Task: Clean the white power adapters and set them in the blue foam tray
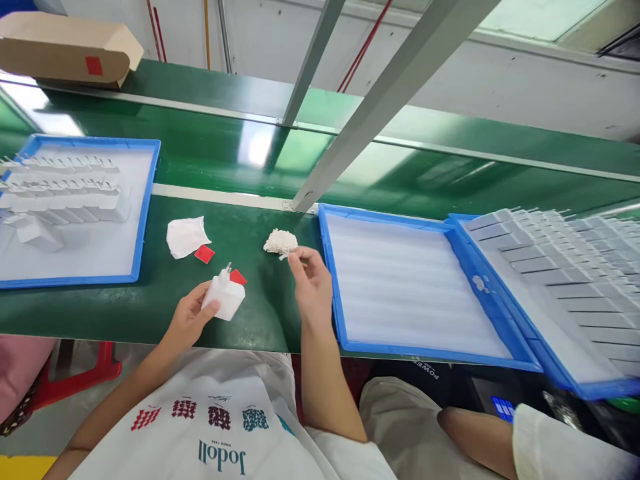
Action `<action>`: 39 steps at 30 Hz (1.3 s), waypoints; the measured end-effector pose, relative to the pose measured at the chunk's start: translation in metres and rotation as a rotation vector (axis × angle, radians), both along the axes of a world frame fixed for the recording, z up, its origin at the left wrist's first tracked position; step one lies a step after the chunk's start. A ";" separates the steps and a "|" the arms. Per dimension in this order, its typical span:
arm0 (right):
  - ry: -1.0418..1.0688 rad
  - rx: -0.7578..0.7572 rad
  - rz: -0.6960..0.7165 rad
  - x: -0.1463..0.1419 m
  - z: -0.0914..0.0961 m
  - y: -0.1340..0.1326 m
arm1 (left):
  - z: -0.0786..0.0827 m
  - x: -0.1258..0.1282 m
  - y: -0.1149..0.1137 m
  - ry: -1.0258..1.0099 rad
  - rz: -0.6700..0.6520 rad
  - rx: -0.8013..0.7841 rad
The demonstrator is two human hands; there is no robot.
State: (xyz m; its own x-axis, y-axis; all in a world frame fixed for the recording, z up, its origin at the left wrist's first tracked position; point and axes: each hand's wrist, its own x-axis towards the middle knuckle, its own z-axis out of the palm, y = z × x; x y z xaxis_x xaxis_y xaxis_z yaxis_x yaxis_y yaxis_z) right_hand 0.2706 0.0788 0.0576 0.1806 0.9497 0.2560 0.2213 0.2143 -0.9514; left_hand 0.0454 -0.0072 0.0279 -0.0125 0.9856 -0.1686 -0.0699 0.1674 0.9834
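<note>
In my left hand (193, 313) is a white plug-in power adapter (225, 297), gripped by its body with the metal prongs pointing up and away from me. A red square (239, 277) shows just behind the adapter. My right hand (313, 277) pinches the near edge of a crumpled off-white wad (280, 241) on the green bench; thumb and forefinger meet at a small strip of it. Left of the wad lies a white cloth (187, 237), with another red square (205, 254) against its lower edge.
A blue-rimmed tray (143, 220) at left holds rows of white adapters (85, 200). On the right, a blue tray (330, 280) with a white liner adjoins a tilted tray of many adapters (565, 267). A grey post (350, 133) rises behind; a cardboard box (65, 50) stands back left. A neighbour's arm (480, 433) shows lower right.
</note>
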 end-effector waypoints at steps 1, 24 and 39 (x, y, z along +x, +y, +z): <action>-0.058 -0.020 -0.020 0.009 -0.002 0.014 | -0.003 -0.002 0.000 -0.042 -0.002 -0.008; -0.147 0.222 0.845 -0.035 0.008 -0.047 | -0.001 0.010 -0.001 -0.376 -0.119 -0.061; -0.243 0.350 0.398 -0.055 0.028 -0.075 | 0.012 0.008 -0.016 -0.074 -0.018 0.179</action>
State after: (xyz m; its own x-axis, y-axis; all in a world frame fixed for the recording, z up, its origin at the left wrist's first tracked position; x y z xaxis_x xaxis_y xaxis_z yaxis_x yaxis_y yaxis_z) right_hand 0.2157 0.0042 0.0852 -0.2760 0.7840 0.5560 0.2627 0.6180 -0.7410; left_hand 0.0530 -0.0232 0.0396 0.0109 0.9999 0.0095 -0.1416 -0.0078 0.9899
